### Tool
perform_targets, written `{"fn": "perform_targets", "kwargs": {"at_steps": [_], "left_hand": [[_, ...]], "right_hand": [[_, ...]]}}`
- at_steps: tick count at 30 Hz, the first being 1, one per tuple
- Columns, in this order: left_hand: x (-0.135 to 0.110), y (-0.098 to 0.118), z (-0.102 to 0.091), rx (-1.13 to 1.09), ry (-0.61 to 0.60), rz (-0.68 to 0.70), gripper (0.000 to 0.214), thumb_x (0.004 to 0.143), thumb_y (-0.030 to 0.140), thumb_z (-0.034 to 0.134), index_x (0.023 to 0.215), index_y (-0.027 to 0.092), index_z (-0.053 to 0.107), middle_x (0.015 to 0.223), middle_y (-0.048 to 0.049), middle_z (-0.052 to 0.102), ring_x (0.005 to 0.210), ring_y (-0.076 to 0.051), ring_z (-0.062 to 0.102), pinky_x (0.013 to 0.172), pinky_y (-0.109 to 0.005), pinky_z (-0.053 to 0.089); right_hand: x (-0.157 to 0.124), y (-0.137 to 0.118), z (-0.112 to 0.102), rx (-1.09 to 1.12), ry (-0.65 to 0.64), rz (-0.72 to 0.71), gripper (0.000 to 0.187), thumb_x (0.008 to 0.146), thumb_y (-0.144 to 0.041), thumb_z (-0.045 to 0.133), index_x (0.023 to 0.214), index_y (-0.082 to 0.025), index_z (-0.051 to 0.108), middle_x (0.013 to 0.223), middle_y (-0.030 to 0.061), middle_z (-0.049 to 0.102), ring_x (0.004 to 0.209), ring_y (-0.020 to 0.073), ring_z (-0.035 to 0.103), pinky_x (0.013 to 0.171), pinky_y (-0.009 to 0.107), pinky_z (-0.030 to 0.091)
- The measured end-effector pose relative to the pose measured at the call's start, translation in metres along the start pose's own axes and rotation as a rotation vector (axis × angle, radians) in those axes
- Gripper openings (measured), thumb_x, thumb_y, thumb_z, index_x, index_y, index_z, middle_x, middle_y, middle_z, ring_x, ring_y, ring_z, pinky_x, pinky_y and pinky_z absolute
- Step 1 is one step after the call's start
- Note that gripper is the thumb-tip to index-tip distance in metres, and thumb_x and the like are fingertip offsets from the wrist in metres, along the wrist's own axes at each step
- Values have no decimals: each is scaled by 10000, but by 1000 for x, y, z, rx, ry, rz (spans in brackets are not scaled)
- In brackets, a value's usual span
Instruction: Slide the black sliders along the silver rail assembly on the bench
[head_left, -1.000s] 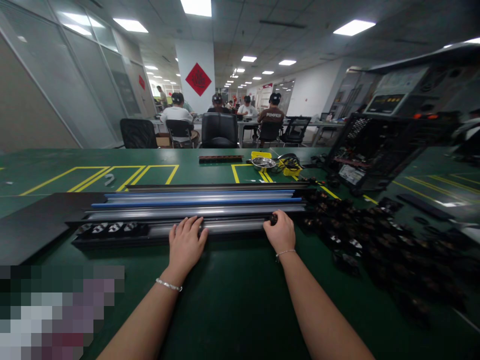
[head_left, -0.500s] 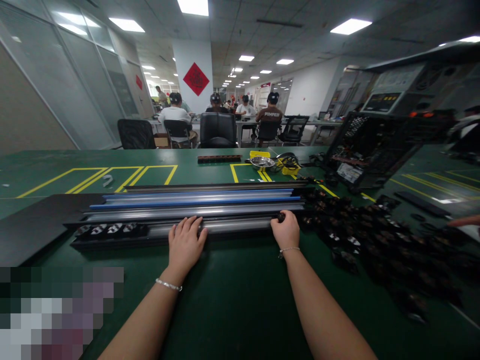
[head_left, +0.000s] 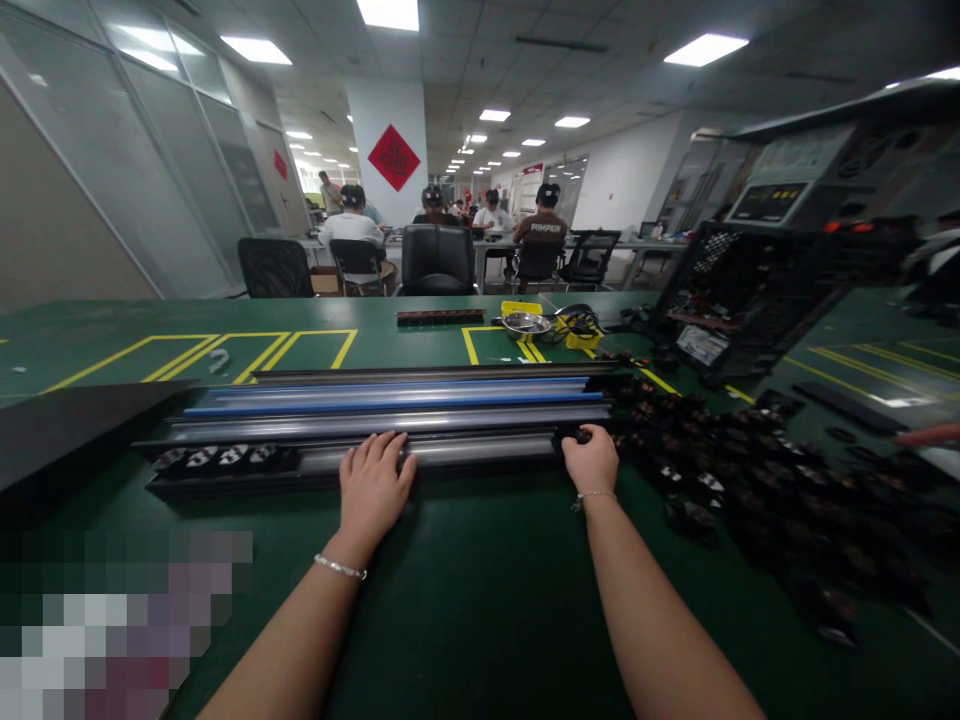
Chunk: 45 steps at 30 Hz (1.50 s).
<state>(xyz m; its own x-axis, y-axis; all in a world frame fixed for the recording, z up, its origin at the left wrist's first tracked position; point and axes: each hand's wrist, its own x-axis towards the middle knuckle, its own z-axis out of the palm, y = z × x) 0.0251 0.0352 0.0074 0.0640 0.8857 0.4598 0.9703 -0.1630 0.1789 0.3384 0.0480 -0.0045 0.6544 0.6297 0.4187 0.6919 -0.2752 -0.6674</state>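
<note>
Right hand, pinching part, had moved toward 3 o'clock, nearer heap; left hand lay spread on rail.

Free tabletop between forearms; parts heap an obstacle beyond right hand.

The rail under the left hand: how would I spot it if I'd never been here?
On the green table, long rails lie side by side, left of a heap of black parts. Take the nearest rail, where the left hand rests. Unlike the blue-edged rail behind, it has dark edges and a row of black-and-silver pieces at its left end.
</note>
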Motion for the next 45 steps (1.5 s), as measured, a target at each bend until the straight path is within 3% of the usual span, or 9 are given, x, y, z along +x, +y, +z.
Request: {"fn": "perform_targets", "kwargs": {"at_steps": [5, 17, 25, 31, 33, 36, 41, 45], "left_hand": [[0, -1, 2, 2, 9, 3, 423, 890, 417, 379, 1227, 234, 559, 1303, -57, 554, 1253, -258, 421, 1058, -463, 235], [0, -1, 1, -1, 4, 2, 422, 887, 411, 386, 1233, 241, 558, 1298, -62, 558, 1246, -264, 430, 1054, -477, 249], [0, 0, 1, -6, 2, -7, 422, 884, 412, 388, 1239, 255, 554, 1309, -60, 550, 1255, -262, 424, 1057, -479, 252], [0, -1, -1, -12, -9, -9, 422, 891, 410, 378, 1244, 255, 548, 1317, -53, 544, 1264, -259, 415, 1053, -472, 262], [0, -1, -1, -18, -11, -13, 419, 892, 411, 375, 1243, 261, 549, 1314, -50, 546, 1262, -257, 417, 1051, -468, 265], [0, -1, -1, -27, -9, -20, 421, 895, 408, 371, 1242, 255, 553, 1313, -55, 547, 1260, -257, 418, 1048, -468, 269], [0, -1, -1, -38, -7, -28, 419, 889, 406, 384, 1237, 256, 562, 1308, -64, 550, 1256, -261, 421, 1042, -464, 277], [-1, -1, -2, -32, -1, -22, 421, 892, 406, 379, 1235, 246, 563, 1307, -62, 551, 1259, -263, 416, 1036, -457, 280]], "right_hand": [[9, 14, -5, -21, -15, 78, 350, 618, -241, 522, 939, -148, 629, 917, 115, 635, 863, 240, 578, 826, 342, 441], [26, 36, -23, -138, -74, 100, 396, 668, -237, 532, 1041, -141, 618, 1020, 114, 623, 940, 236, 565, 842, 331, 428], [17, 20, -29, -350, -157, 85, 438, 774, -251, 469, 1201, -203, 553, 1136, 110, 592, 979, 256, 547, 770, 355, 440], [15, 19, -33, -434, -51, 26, 405, 782, -196, 457, 1159, -173, 604, 1147, 137, 590, 1074, 290, 485, 845, 410, 422], [13, 16, -31, -367, 20, -33, 402, 786, -176, 436, 1146, -149, 611, 1160, 146, 585, 1092, 284, 481, 883, 422, 410], [4, 2, -23, -225, 71, -285, 405, 800, -170, 398, 1143, -112, 605, 1207, 145, 571, 1159, 262, 454, 985, 421, 352], [-29, -38, -2, -97, -117, -678, 425, 872, -235, 337, 1217, -133, 564, 1307, 104, 528, 1263, 217, 393, 1049, 396, 303], [-48, -55, 7, -191, -278, -738, 458, 901, -308, 326, 1276, -134, 524, 1398, 89, 445, 1309, 241, 343, 1064, 420, 269]]}}
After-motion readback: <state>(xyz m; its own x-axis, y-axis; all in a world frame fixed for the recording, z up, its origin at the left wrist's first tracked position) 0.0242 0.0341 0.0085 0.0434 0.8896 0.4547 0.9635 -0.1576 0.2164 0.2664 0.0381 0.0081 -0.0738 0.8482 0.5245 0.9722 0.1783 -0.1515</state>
